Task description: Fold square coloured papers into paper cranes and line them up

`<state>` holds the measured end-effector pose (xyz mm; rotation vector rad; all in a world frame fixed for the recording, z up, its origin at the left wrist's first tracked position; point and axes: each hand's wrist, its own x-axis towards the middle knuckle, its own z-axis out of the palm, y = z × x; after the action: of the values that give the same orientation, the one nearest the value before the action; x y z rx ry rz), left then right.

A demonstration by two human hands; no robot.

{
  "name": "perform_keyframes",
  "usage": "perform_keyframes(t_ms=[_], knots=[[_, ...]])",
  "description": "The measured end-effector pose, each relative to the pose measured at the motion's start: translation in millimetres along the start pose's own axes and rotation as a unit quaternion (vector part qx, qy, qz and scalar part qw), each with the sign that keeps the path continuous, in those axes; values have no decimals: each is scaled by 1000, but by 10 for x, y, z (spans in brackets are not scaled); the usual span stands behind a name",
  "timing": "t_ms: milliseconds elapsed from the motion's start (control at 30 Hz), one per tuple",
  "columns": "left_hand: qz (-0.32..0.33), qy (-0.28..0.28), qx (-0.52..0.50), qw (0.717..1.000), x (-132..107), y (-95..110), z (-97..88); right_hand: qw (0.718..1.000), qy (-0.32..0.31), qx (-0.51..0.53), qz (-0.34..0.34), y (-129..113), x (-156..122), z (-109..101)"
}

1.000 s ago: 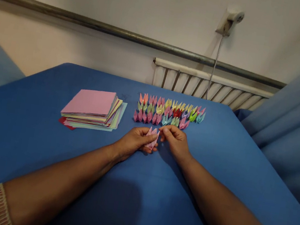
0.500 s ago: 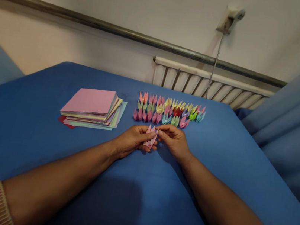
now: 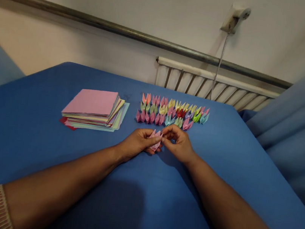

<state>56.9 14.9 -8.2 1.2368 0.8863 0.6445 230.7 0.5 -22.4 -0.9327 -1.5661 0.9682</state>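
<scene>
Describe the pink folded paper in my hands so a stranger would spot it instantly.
Find the blue-covered table, then its rows of colourful folded papers. Just nearer, your left hand holds a small, pale pink folded paper, your right hand at its right tip. Only this one is held.

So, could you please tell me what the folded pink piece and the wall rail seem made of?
Folded pink piece: likely thin paper, matte, judging by its crisp creases and points. Wall rail: probably metal, dull grey with a faint sheen.
</scene>
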Motion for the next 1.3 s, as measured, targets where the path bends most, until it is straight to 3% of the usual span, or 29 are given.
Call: perform_keyframes(t_ms=[267,533,833,1067,1300], knots=[[18,10,18,1000,10,-14,-5,985,22,-144,-92,-35,-21,9],[33,43,22,998,27,-32,2,943,17,-277,-183,-91,-26,-30],[70,52,48,995,18,-23,16,929,43,-322,-177,-91,-54,18],[73,54,51,995,-2,-6,26,920,14,-344,-186,-96,-52,-1],[80,63,70,992,-5,20,29,924,56,-338,-171,-71,-55,25]])
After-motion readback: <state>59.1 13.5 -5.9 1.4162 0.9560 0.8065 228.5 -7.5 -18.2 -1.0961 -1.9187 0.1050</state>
